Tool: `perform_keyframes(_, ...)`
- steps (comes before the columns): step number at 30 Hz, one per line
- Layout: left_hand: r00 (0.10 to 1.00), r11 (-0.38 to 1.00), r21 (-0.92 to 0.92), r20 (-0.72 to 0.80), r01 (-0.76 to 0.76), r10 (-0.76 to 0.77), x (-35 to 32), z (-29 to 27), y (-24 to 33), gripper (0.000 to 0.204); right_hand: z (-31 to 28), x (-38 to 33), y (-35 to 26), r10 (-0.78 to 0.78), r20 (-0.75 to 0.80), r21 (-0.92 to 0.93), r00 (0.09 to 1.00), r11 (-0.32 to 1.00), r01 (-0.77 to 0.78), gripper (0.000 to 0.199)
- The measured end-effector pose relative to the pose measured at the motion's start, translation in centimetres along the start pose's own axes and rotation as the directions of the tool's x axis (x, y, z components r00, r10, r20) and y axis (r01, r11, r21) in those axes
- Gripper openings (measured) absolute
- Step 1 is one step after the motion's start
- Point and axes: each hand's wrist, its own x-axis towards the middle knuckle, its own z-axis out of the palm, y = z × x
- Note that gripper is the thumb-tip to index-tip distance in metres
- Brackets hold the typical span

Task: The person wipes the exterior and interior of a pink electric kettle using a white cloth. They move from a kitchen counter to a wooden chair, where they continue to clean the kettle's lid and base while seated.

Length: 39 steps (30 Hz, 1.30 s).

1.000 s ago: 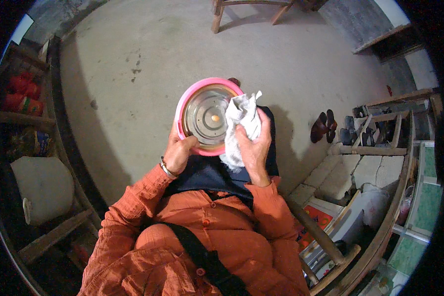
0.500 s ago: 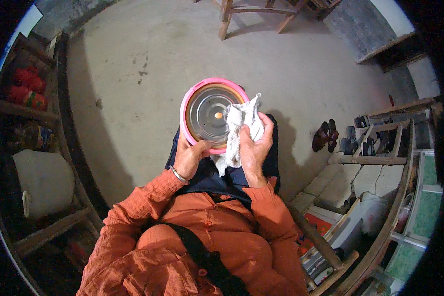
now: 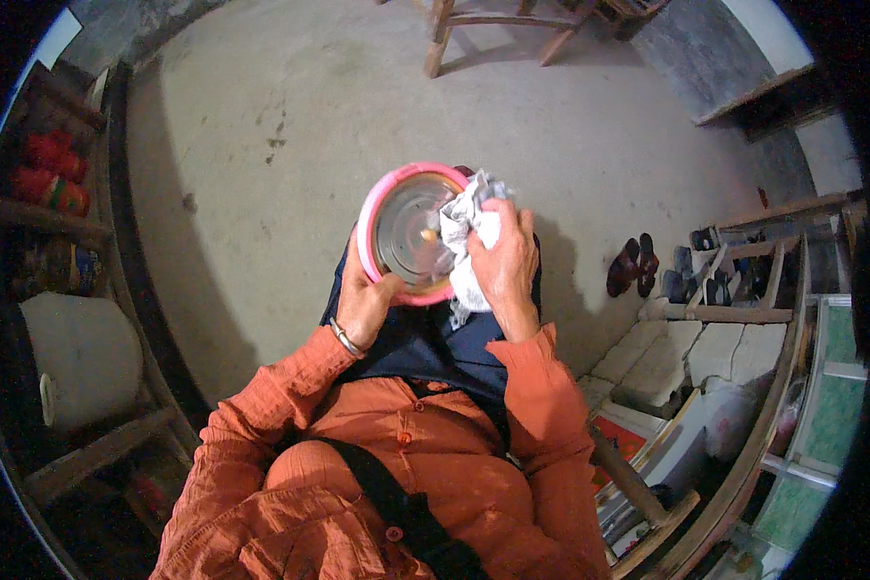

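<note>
Above my lap I hold a round see-through piece with a pink rim point(image 3: 375, 205), either a lid or a shallow container; I cannot tell which. A small orange-yellow spot shows near its middle. My left hand point(image 3: 365, 307) grips the lower left of the rim, thumb on top and fingers underneath. A crumpled white cloth point(image 3: 462, 217) is bunched in my right hand point(image 3: 505, 259), which presses it against the right side of the round piece. One end of the cloth hangs below the rim.
Wooden shelves at the left hold red items point(image 3: 56, 172) and a pale drum-shaped container point(image 3: 85, 358). A wooden stool point(image 3: 438, 48) stands ahead on the concrete floor. To the right lie dark shoes point(image 3: 624, 267), pale blocks point(image 3: 655, 360) and a wooden frame point(image 3: 739, 315).
My right hand has moved slightly up with the cloth, which is now more bunched. The round piece has tilted and shifted slightly, still in my left hand.
</note>
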Motion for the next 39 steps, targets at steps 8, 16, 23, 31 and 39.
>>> perform_keyframes(8, 0.973, 0.975, 0.062, 0.107, -0.212, 0.205, 1.1, -0.7, 0.2, 0.087, 1.7, -2.1, 0.8, 0.1, 0.081, 0.073, 0.992, 0.992, -0.106, 0.032)
perform_keyframes(16, 0.978, 0.983, 0.16, 0.202, -0.086, 0.053, 0.1, -0.7, 0.7, 0.087, 0.4, 0.6, 1.9, -0.308, -0.191, -0.076, 0.932, 0.951, 0.298, 0.032)
perform_keyframes(23, 0.986, 0.982, 0.093, 0.036, -0.163, 0.16, 0.1, -0.4, 0.0, 0.087, 1.4, -2.5, 1.8, 0.127, 0.112, -0.008, 0.986, 0.992, -0.127, 0.033)
perform_keyframes(31, 0.972, 0.997, 0.062, 0.23, 0.038, -0.052, 1.1, -1.6, 1.0, 0.084, -0.3, 1.4, 2.6, -0.486, -0.218, -0.025, 0.846, 0.87, 0.493, 0.04)
perform_keyframes(39, 0.976, 0.998, 0.053, 0.212, 0.032, -0.043, 1.7, -1.8, 2.0, 0.073, 2.7, -0.2, 4.6, 0.101, -0.085, 0.489, 0.991, 0.871, -0.047, 0.031)
